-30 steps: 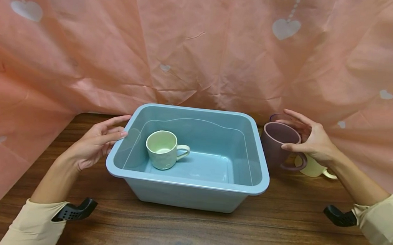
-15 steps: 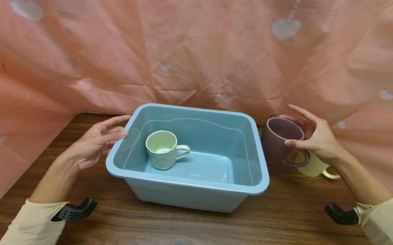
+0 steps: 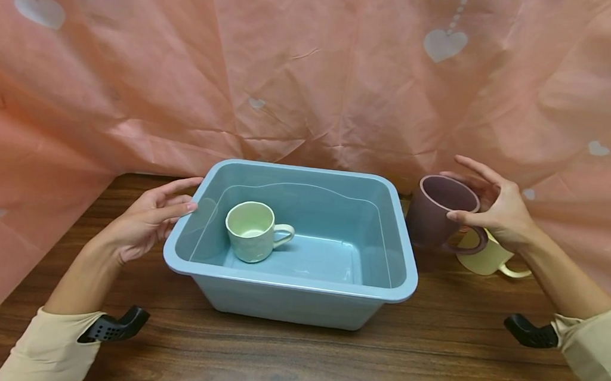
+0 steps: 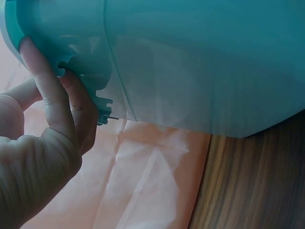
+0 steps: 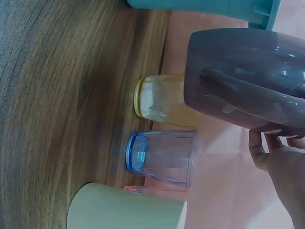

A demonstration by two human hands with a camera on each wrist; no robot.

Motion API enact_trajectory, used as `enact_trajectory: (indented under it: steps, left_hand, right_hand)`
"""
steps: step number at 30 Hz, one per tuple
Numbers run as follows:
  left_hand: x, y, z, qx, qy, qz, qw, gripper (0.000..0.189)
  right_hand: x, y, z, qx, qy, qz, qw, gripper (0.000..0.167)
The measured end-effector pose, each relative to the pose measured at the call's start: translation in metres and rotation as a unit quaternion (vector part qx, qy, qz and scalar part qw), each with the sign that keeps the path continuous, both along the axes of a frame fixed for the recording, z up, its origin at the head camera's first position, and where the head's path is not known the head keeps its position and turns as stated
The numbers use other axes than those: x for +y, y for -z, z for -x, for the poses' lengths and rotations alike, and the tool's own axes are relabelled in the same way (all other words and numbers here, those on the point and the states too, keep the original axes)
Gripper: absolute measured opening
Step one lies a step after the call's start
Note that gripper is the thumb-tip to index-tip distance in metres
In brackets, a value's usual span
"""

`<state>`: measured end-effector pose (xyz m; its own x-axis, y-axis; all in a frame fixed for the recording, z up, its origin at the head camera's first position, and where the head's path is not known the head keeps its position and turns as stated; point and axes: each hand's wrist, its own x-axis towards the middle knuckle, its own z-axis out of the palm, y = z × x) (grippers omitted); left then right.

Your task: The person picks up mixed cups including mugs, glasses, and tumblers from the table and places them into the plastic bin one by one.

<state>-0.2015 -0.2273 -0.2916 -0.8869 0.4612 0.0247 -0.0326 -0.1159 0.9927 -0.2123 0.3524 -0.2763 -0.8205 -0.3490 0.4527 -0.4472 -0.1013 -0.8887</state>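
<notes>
My left hand [image 3: 144, 219] holds the left rim of a light blue plastic basin [image 3: 296, 303], thumb on top and fingers against the outside. Inside the basin, toward its left, a pale green mug [image 3: 250, 243] stands upright with its handle to the right. My right hand [image 3: 503, 212] grips a dull purple mug [image 3: 428, 221] from the right, thumb at the rim, index finger raised. In the right wrist view that purple mug [image 5: 238, 71] hangs above the wooden table. Behind it in the head view stands a pale yellow mug [image 3: 480, 258], partly covered.
The right wrist view shows a yellow-tinted glass [image 5: 164, 98] and a blue-tinted glass [image 5: 159, 155] standing near the table's back edge, with a small reddish piece [image 5: 136, 189] beside them. A pink curtain [image 3: 314, 83] with hearts closes off the back and sides of the wooden table [image 3: 292, 363].
My right hand has lifted the purple mug a little higher and carried it slightly to the right. My left hand keeps its hold on the basin, which stays in place.
</notes>
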Motion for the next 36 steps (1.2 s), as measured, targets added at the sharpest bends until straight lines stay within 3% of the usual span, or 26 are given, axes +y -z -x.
enact_trajectory:
  steps: [17,25,36]
  left_hand:
    - [-0.001,0.000,0.000,0.002,0.005,-0.005,1.0000,0.055]
    - [-0.001,0.001,0.000,0.000,0.005,-0.006,1.0000,0.056]
    - [-0.001,0.000,0.001,0.000,0.005,-0.006,1.0000,0.055]
  right_hand:
    - [-0.004,-0.009,-0.003,-0.005,0.004,0.039,0.9992,0.093]
    - [-0.004,-0.014,-0.003,0.011,0.001,0.030,0.9995,0.092]
    - [-0.007,-0.021,-0.004,0.012,0.030,0.058,0.9978,0.092]
